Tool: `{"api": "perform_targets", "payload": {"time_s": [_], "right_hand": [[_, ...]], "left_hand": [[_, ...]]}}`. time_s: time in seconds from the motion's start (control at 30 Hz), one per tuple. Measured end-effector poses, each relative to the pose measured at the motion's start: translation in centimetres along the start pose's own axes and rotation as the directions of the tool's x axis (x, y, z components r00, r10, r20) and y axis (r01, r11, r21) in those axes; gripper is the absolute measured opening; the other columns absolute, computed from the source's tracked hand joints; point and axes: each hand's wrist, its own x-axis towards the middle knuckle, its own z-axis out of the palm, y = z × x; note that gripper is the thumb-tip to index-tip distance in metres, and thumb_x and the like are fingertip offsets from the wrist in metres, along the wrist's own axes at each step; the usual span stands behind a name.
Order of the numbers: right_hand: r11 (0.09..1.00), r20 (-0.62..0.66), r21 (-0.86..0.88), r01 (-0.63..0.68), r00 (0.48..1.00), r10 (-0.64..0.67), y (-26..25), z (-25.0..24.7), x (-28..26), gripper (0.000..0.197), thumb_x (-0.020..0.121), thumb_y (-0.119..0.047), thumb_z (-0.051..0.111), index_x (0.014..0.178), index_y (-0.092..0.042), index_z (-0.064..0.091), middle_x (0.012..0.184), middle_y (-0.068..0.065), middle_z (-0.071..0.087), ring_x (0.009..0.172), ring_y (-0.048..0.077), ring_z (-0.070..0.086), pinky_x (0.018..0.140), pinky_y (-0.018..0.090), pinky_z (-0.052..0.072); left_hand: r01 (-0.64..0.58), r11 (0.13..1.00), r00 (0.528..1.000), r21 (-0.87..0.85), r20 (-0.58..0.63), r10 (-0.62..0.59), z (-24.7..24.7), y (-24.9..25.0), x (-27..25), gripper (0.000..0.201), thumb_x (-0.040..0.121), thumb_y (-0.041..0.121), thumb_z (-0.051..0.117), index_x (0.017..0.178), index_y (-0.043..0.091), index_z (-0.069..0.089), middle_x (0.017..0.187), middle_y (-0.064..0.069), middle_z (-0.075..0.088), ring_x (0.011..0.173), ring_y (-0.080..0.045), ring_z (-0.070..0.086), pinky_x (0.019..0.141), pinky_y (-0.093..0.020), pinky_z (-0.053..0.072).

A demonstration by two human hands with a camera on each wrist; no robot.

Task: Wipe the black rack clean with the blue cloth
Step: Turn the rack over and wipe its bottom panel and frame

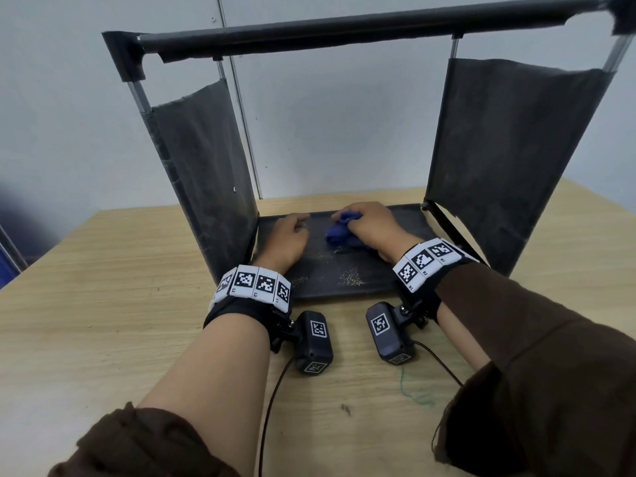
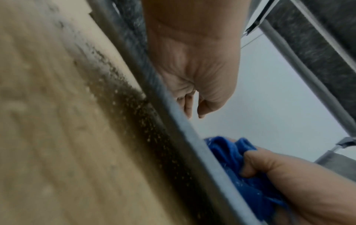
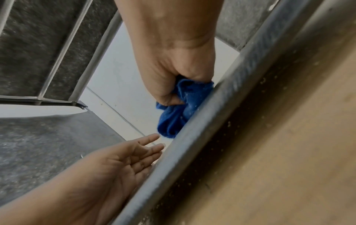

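Observation:
The black rack (image 1: 344, 280) stands on the wooden table, with a dark bottom shelf, two fabric side panels and a top bar. My right hand (image 1: 371, 225) grips the bunched blue cloth (image 1: 339, 234) and presses it onto the shelf near the middle. In the right wrist view the fingers (image 3: 169, 97) curl round the blue cloth (image 3: 177, 115). My left hand (image 1: 287, 235) rests on the shelf's left part, fingers relaxed and holding nothing; the left wrist view shows this left hand (image 2: 192, 106) above the blue cloth (image 2: 237, 164). Yellowish crumbs (image 1: 351, 278) speckle the shelf's front.
The left fabric panel (image 1: 203, 173) and right fabric panel (image 1: 509, 160) wall in the shelf on both sides. The top bar (image 1: 344, 29) runs overhead. A pale wall stands behind. The wooden table (image 1: 103, 304) extends in front and to both sides.

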Motion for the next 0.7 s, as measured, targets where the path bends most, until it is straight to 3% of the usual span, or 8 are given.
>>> {"api": "perform_targets", "payload": {"time_s": [0.1, 0.2, 0.27, 0.4, 0.47, 0.53, 0.6, 0.7], "right_hand": [[0.979, -0.039, -0.201, -0.024, 0.999, 0.017, -0.2, -0.8, -0.3, 0.041, 0.087, 0.006, 0.041, 0.112, -0.010, 0.070, 0.124, 0.006, 0.065, 0.116, 0.024, 0.057, 0.100, 0.031, 0.045], [0.874, 0.111, -0.485, -0.026, 0.990, 0.091, -0.7, -1.0, -0.7, 0.040, 0.092, 0.000, 0.044, 0.125, -0.013, 0.062, 0.135, 0.009, 0.056, 0.123, 0.030, 0.052, 0.103, 0.034, 0.044], [0.842, 0.161, -0.539, 0.010, 0.983, 0.091, -1.0, -0.6, -1.0, 0.042, 0.092, -0.001, 0.045, 0.128, -0.016, 0.059, 0.137, 0.011, 0.053, 0.124, 0.031, 0.051, 0.100, 0.035, 0.045], [0.916, 0.220, -0.395, 0.069, 0.975, 0.022, -1.2, 0.3, -1.8, 0.044, 0.090, 0.001, 0.043, 0.124, -0.018, 0.062, 0.130, 0.005, 0.060, 0.119, 0.026, 0.055, 0.089, 0.027, 0.045], [0.994, 0.220, -0.106, 0.003, 0.975, 0.021, -1.5, 0.6, -2.2, 0.038, 0.089, 0.002, 0.045, 0.115, -0.015, 0.067, 0.122, 0.005, 0.064, 0.111, 0.024, 0.061, 0.088, 0.032, 0.054], [0.992, 0.143, 0.115, -0.061, 0.989, 0.044, -1.8, 0.6, -2.5, 0.031, 0.088, 0.001, 0.049, 0.100, -0.016, 0.071, 0.113, 0.005, 0.067, 0.106, 0.024, 0.063, 0.091, 0.038, 0.055], [0.996, 0.012, 0.084, -0.025, 1.000, 0.024, -1.7, 0.3, -2.6, 0.030, 0.086, -0.001, 0.050, 0.093, -0.021, 0.072, 0.110, 0.005, 0.069, 0.105, 0.025, 0.063, 0.095, 0.041, 0.053], [0.993, -0.050, -0.113, -0.018, 0.999, 0.012, -1.1, -0.1, -3.4, 0.038, 0.087, 0.000, 0.044, 0.106, -0.020, 0.070, 0.117, 0.003, 0.065, 0.106, 0.022, 0.059, 0.094, 0.033, 0.051]], "left_hand": [[-0.017, 0.999, 1.000, 0.034, 0.024, 0.016, -0.6, 0.3, -0.5, 0.039, 0.095, 0.008, 0.047, 0.132, 0.015, 0.056, 0.140, -0.005, 0.051, 0.127, -0.019, 0.049, 0.096, -0.021, 0.034], [-0.013, 0.995, 0.998, 0.097, 0.063, 0.007, -0.5, -0.2, -1.6, 0.040, 0.093, 0.012, 0.052, 0.132, 0.019, 0.056, 0.141, -0.002, 0.050, 0.126, -0.018, 0.050, 0.093, -0.020, 0.034], [-0.030, 0.987, 0.998, 0.161, 0.058, 0.020, -0.3, -0.8, -2.4, 0.042, 0.092, 0.014, 0.055, 0.132, 0.024, 0.055, 0.144, -0.001, 0.045, 0.126, -0.019, 0.049, 0.097, -0.022, 0.039], [-0.073, 0.968, 0.997, 0.242, 0.040, 0.065, -0.3, -1.3, -3.5, 0.045, 0.092, 0.017, 0.058, 0.136, 0.025, 0.051, 0.147, -0.002, 0.037, 0.138, -0.022, 0.035, 0.116, -0.036, 0.028], [-0.085, 0.969, 0.996, 0.233, 0.033, 0.079, -0.3, -1.2, -3.7, 0.046, 0.092, 0.015, 0.058, 0.137, 0.022, 0.049, 0.146, -0.003, 0.037, 0.137, -0.022, 0.035, 0.115, -0.033, 0.028], [-0.091, 0.971, 0.996, 0.223, 0.011, 0.091, -0.3, -1.3, -3.9, 0.048, 0.091, 0.014, 0.060, 0.137, 0.021, 0.049, 0.145, -0.003, 0.039, 0.136, -0.021, 0.036, 0.113, -0.032, 0.029], [-0.086, 0.979, 0.996, 0.183, -0.007, 0.089, -0.4, -1.5, -4.1, 0.048, 0.091, 0.013, 0.060, 0.137, 0.022, 0.049, 0.144, -0.002, 0.040, 0.135, -0.020, 0.038, 0.111, -0.029, 0.029], [-0.079, 0.988, 0.996, 0.133, -0.028, 0.084, -0.7, -2.0, -4.5, 0.046, 0.091, 0.009, 0.058, 0.134, 0.021, 0.051, 0.143, -0.002, 0.041, 0.132, -0.018, 0.041, 0.102, -0.018, 0.029]]}}
